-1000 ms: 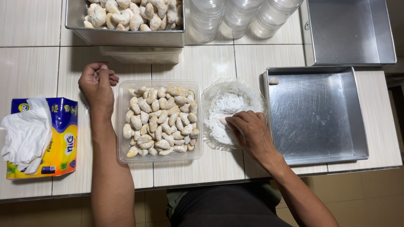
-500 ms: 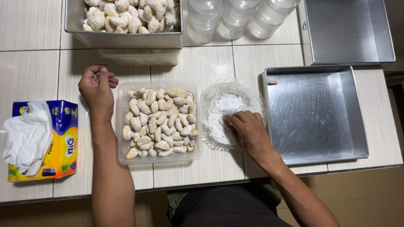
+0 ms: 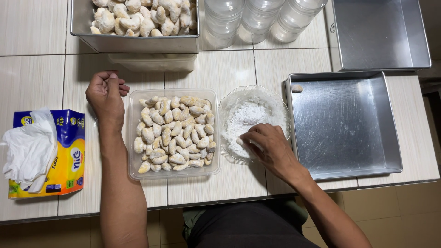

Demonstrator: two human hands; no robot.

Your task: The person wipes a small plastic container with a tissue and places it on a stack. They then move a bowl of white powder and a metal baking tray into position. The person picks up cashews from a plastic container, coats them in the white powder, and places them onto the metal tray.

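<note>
Right hand [image 3: 271, 147] dipping curled fingers [image 3: 248, 138] into powdery white sugar in a crinkled clear bowl [image 3: 232, 103], grasp unclear, left hand [image 3: 106, 94] resting loosely curled, holding nothing, beside the clear rectangular tub [image 3: 133, 172] of pale crescent cookies [image 3: 174, 133], on the glossy tiled table [image 3: 32, 69]

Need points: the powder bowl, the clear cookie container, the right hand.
powder bowl [image 3: 271, 103], head view, on its clear rim at the upper right.
clear cookie container [image 3: 132, 133], head view, on its left wall.
right hand [image 3: 271, 147], head view, on the back of the hand, fingers in the powder.
</note>
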